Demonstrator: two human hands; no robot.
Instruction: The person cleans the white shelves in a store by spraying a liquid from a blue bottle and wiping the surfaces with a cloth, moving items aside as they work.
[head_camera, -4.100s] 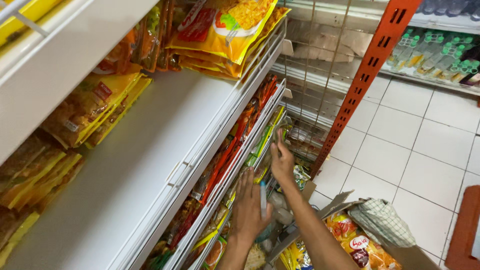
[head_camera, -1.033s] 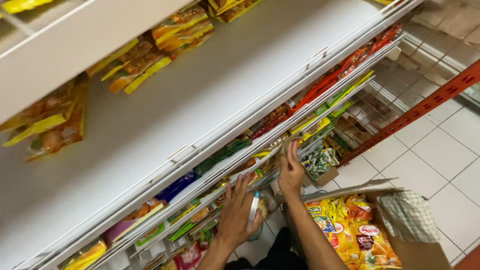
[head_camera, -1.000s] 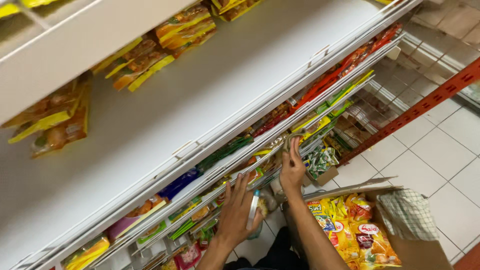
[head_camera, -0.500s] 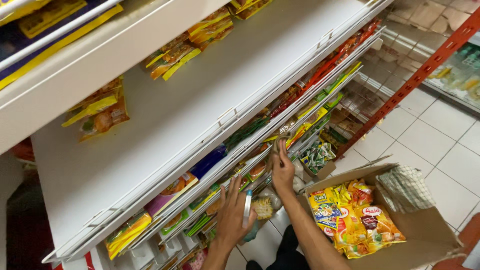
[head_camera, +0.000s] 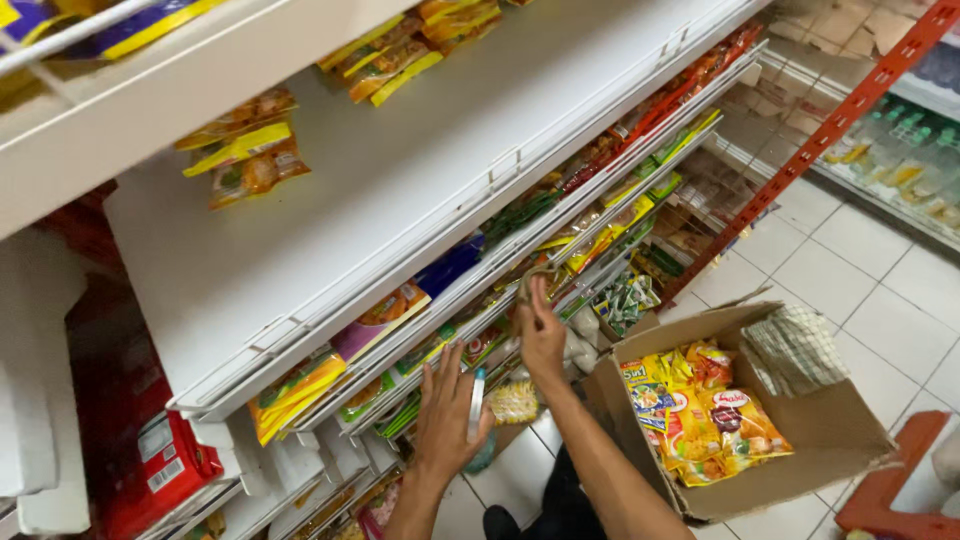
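Reaching up to a lower shelf edge, the right hand has its fingers pinched on a small packet at their tips. Lower and to its left, the left hand curls loosely around a slim pale object, thumb against it. Right of both hands sits an open cardboard box with yellow snack packets and a checked cloth.
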